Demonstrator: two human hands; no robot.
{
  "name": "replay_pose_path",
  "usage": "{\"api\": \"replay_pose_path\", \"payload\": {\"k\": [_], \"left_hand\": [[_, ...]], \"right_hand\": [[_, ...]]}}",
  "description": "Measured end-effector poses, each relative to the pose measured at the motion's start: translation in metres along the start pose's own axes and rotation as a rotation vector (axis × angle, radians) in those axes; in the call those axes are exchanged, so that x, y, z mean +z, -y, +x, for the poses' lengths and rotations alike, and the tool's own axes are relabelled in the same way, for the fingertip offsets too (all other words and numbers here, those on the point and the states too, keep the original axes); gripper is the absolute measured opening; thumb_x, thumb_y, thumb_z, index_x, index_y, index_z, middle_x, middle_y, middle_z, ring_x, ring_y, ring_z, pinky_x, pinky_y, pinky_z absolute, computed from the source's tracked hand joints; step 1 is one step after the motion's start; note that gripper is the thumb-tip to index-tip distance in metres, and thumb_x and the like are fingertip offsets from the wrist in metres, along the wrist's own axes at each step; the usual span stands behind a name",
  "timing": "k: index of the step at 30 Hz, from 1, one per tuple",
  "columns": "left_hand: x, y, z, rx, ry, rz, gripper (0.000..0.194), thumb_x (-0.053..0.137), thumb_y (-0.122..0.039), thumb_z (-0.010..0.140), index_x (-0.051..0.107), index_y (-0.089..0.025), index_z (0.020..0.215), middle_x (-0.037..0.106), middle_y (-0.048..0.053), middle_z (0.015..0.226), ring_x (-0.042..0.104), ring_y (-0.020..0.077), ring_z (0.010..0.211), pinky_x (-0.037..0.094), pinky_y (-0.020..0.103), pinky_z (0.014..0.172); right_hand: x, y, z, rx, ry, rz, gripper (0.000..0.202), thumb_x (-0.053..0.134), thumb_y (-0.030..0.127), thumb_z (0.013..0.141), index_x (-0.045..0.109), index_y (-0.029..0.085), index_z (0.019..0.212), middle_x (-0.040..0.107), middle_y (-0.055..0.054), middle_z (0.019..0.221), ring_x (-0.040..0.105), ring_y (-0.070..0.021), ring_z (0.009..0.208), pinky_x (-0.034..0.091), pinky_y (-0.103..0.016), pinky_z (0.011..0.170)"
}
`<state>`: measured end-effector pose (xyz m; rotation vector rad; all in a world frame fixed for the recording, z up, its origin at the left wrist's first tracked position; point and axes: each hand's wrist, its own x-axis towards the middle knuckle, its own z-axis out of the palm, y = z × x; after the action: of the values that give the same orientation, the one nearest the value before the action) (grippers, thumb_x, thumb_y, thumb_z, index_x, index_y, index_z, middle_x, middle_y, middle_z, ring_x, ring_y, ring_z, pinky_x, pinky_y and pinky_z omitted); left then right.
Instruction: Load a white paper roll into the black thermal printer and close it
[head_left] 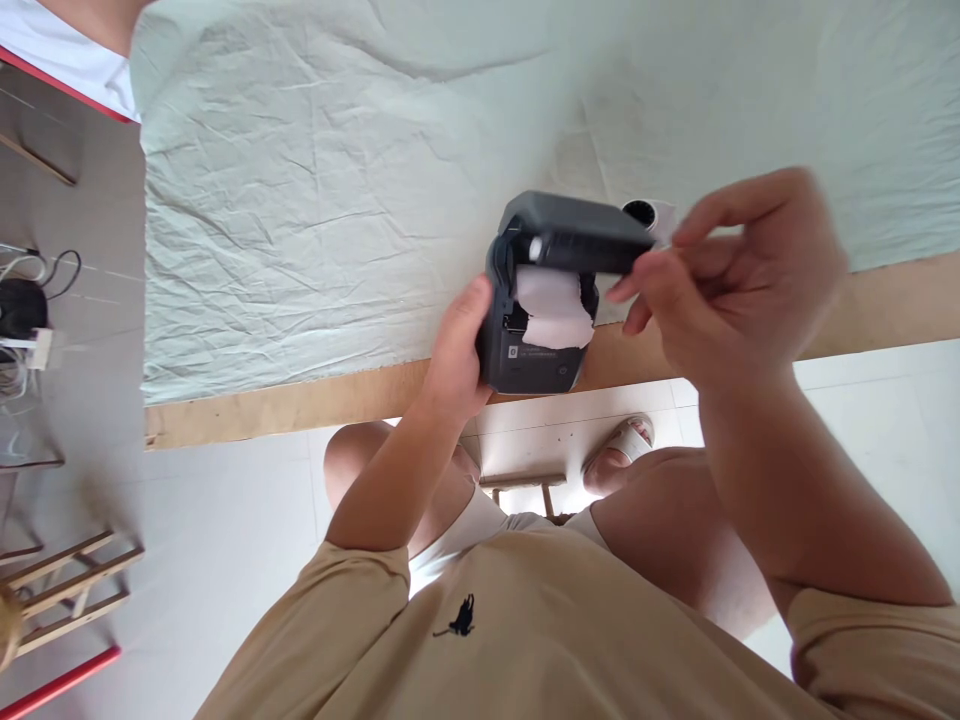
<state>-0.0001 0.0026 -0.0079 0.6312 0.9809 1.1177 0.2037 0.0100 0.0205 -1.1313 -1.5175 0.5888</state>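
A dark grey portable printer (534,368) is tilted up over the front edge of the cloth-covered table, with its lid (577,222) raised. Pale paper (556,310) with a torn edge hangs out of its opening. My left hand (459,345) grips the printer's left side, fingers hidden beneath it. My right hand (739,265) is slightly blurred, its thumb and index finger closed at the lid's right corner. Just behind that corner, a white roll with a dark round core (641,212) lies on the cloth, partly covered by the lid and my fingers.
Pale green wrinkled cloth (315,200) covers the table, whose bare wooden edge (300,402) runs in front of me. Another person's arm (97,15) shows at the top left. On the floor to the left are cables (22,270), a wooden stool (75,585) and a red bar (64,685).
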Motion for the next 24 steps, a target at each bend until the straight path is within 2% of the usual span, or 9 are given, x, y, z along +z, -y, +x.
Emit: {"api": "replay_pose_path", "payload": {"k": [2,3,5,8,10,13,18,21,24], "left_hand": [[-0.001,0.000,-0.002,0.026,0.059,0.032,0.044,0.084,-0.067,0.096,0.079,-0.024,0.107,0.086,0.005,0.105,0.083,0.0337,0.130,0.073,0.039,0.091],[-0.002,0.001,-0.003,0.041,0.078,0.049,0.045,0.086,-0.066,0.094,0.080,-0.024,0.108,0.086,0.004,0.103,0.084,0.0333,0.126,0.073,0.037,0.084],[-0.003,0.001,-0.004,0.056,0.099,0.089,0.048,0.087,-0.070,0.092,0.081,-0.025,0.110,0.086,0.005,0.100,0.086,0.0328,0.119,0.069,0.035,0.073],[-0.002,0.000,-0.006,0.054,0.110,0.130,0.051,0.087,-0.074,0.090,0.081,-0.026,0.109,0.086,0.005,0.098,0.086,0.0322,0.113,0.067,0.036,0.069],[-0.001,-0.002,-0.007,0.042,0.124,0.150,0.050,0.089,-0.072,0.089,0.081,-0.026,0.109,0.087,0.005,0.100,0.085,0.0313,0.109,0.067,0.037,0.072],[-0.001,-0.003,-0.008,0.028,0.135,0.173,0.052,0.089,-0.072,0.088,0.082,-0.026,0.110,0.087,0.005,0.102,0.085,0.0299,0.104,0.066,0.036,0.071],[-0.002,-0.002,-0.005,-0.002,0.088,0.132,0.052,0.087,-0.072,0.089,0.080,-0.025,0.109,0.087,0.006,0.101,0.086,0.0321,0.110,0.069,0.036,0.070],[-0.001,-0.001,-0.003,-0.002,0.038,0.089,0.047,0.087,-0.068,0.090,0.078,-0.024,0.105,0.086,0.005,0.098,0.086,0.0336,0.117,0.074,0.040,0.081],[-0.001,0.000,-0.001,0.007,0.042,0.046,0.045,0.088,-0.066,0.090,0.079,-0.024,0.104,0.088,0.005,0.104,0.085,0.0353,0.126,0.076,0.043,0.092]], "right_hand": [[0.006,0.003,0.001,-0.130,-0.142,-0.051,0.027,0.079,0.043,0.104,0.058,0.029,0.092,0.073,0.004,0.076,0.072,-0.0156,0.060,0.042,-0.030,0.048],[0.008,0.003,0.001,-0.182,-0.133,-0.119,0.024,0.079,0.035,0.102,0.060,0.028,0.090,0.076,0.004,0.079,0.070,-0.0142,0.059,0.040,-0.030,0.049],[0.010,0.003,0.002,-0.241,-0.002,-0.324,0.015,0.076,0.022,0.098,0.067,0.027,0.087,0.078,0.004,0.077,0.063,-0.0129,0.056,0.037,-0.032,0.051],[0.007,0.003,0.002,-0.244,0.258,-0.580,0.009,0.071,0.019,0.094,0.074,0.026,0.089,0.074,0.002,0.071,0.056,-0.0153,0.056,0.030,-0.034,0.054],[0.002,0.002,0.002,-0.208,0.393,-0.619,0.008,0.072,0.023,0.094,0.077,0.028,0.099,0.073,0.001,0.071,0.051,-0.0156,0.056,0.025,-0.034,0.054],[-0.004,0.002,0.001,-0.162,0.481,-0.542,0.022,0.073,0.029,0.097,0.077,0.031,0.118,0.072,0.001,0.074,0.052,-0.0165,0.057,0.025,-0.034,0.055],[-0.002,0.005,0.005,-0.055,0.435,-0.404,0.024,0.075,0.041,0.103,0.075,0.031,0.124,0.077,-0.004,0.091,0.072,-0.0256,0.086,0.047,-0.036,0.068],[0.002,0.005,0.012,-0.059,0.392,-0.400,0.023,0.075,0.046,0.104,0.076,0.032,0.123,0.078,-0.007,0.100,0.075,-0.0304,0.101,0.053,-0.040,0.075],[-0.011,-0.007,0.022,-0.071,0.366,-0.404,0.023,0.075,0.050,0.105,0.077,0.032,0.120,0.078,-0.010,0.107,0.074,-0.0332,0.108,0.056,-0.042,0.078]]}}
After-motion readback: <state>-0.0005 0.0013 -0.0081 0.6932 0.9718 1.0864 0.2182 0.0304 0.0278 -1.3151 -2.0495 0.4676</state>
